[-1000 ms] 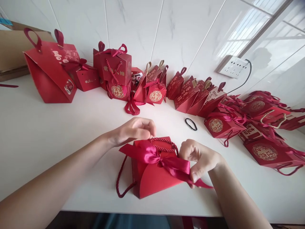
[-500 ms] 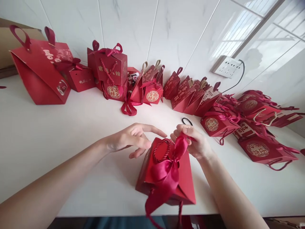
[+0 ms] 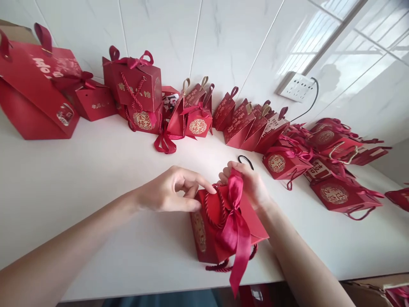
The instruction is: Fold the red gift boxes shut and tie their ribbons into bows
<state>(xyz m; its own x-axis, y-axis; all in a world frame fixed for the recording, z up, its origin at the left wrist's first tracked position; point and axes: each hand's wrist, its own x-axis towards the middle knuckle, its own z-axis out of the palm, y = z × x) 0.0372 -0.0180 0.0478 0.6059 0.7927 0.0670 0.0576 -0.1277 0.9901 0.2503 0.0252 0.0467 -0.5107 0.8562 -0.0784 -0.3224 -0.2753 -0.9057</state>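
A red gift box [image 3: 211,243] stands near the table's front edge, with a gold emblem on its left side. A magenta satin ribbon [image 3: 234,228] is tied in a bow on top, one tail hanging down the front. My right hand [image 3: 251,185] is closed round the ribbon's upper end, behind the box. My left hand [image 3: 169,189] is at the box's left edge, thumb and index finger apart. Its index fingertip touches the twisted dark red cord [image 3: 207,213] looped on top, and its thumb rests by the box's upper left edge. A second cord hangs at the front.
Several red gift boxes [image 3: 198,125] line the wall, with more [image 3: 335,194] at the right. A large red box [image 3: 38,102] stands at the far left. Behind my right hand lies a black band [image 3: 245,160]. A white power socket [image 3: 295,86] is on the tiled wall.
The box has turned, so its emblem side now shows at the left. My left index finger has come down onto the cord. My right hand still grips the ribbon, and the view has shifted right.
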